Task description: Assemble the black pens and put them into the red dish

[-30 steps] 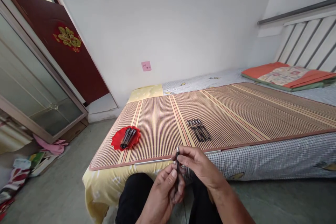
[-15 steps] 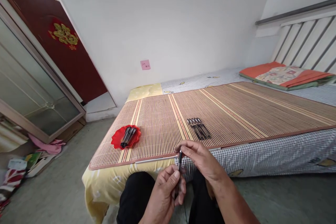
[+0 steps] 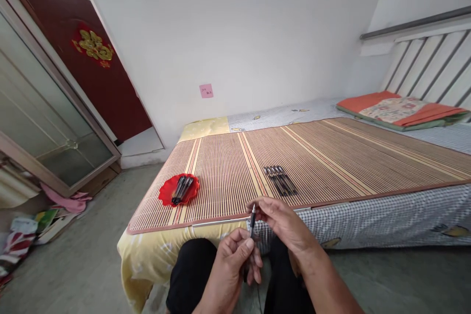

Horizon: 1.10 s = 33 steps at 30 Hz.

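Note:
Between the fingertips of my left hand [image 3: 237, 260] is a black pen [image 3: 252, 221], held upright with its silver point upward. The lower part of the pen is mostly hidden by that hand. My right hand [image 3: 277, 218] is beside the pen's point, its fingers loosely bent behind the tip and grasping nothing that I can see; whether they touch the pen is unclear. On the striped mat [image 3: 221, 171], just beyond my hands, several black pens [image 3: 280, 180] lie side by side in a row. To the left, a red scalloped dish [image 3: 165, 192] holds more dark pens [image 3: 183, 188].
The mat covers a bed with a yellow and checked sheet [image 3: 147, 250], whose front edge is at my knees. Folded orange and green bedding [image 3: 405, 108] lies at the far right. A pink note [image 3: 206, 91] is on the wall, and a glass-panelled door [image 3: 47, 93] stands left.
My right fingers have drawn slightly away from the pen's tip, and more of the silver point shows. The left hand keeps its hold. The view has shifted slightly.

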Each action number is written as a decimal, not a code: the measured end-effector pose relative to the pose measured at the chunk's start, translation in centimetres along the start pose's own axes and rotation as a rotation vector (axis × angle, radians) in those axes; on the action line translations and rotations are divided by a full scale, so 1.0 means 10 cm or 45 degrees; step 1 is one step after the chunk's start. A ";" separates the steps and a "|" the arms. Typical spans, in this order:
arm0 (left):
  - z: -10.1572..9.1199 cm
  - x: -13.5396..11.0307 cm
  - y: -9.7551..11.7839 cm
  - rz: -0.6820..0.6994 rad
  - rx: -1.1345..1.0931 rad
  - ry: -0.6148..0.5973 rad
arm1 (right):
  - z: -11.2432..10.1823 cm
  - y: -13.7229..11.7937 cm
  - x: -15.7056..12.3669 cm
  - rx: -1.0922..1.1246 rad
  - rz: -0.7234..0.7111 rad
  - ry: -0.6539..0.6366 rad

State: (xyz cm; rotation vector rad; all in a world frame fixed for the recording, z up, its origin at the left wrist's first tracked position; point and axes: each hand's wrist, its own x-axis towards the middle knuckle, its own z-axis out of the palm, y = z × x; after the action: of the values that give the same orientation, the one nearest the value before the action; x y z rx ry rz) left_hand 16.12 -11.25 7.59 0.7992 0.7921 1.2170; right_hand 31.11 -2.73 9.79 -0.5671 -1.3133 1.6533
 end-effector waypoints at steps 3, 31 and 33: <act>-0.02 -0.01 -0.02 -0.017 -0.006 -0.034 | -0.01 0.01 0.00 -0.040 -0.021 0.012; -0.03 -0.04 -0.05 -0.021 -0.085 0.032 | 0.04 0.12 0.02 -0.050 -0.051 -0.025; -0.02 -0.03 -0.03 -0.004 -0.060 0.053 | 0.03 0.14 0.01 -0.056 -0.038 -0.078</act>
State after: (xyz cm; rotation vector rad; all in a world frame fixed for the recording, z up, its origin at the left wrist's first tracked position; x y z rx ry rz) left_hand 16.03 -11.60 7.24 0.7363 0.7956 1.2487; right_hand 30.30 -2.77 8.63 -0.5239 -1.3988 1.6320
